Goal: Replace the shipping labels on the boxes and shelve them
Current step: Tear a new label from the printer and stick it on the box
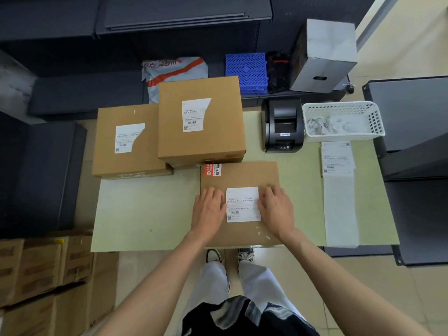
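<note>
Pressing a white label (243,204) flat onto the nearest box (240,183) at the desk's (145,209) front edge: my left hand (208,209) lies spread on its left border, my right hand (276,208) on its right, fingers straight. Behind: two boxes with torn labels, left (128,139) and stacked (201,120). Right: printer (282,126), basket (343,121), label strip (339,187).

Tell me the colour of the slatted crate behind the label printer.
Blue: the slatted crate shows clearly in the head view, behind the black label printer.
</note>
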